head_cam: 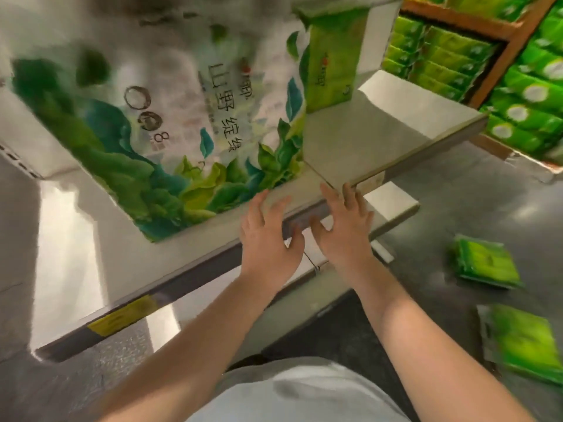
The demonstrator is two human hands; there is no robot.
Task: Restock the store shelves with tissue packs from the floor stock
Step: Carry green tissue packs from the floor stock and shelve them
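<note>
A large tissue pack [170, 123] filled the left part of the shelf [365, 141], its lower corner reaching the shelf's front edge. Right of it, bare shelf ran back to a small green pack [333, 59].

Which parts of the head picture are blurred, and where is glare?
In the head view the large white-and-green pack is smeared by motion, most at its top; the green packs on the floor are soft too. Glare lies on the shelf at the left. Both hands, left and right, look fairly sharp.
</note>
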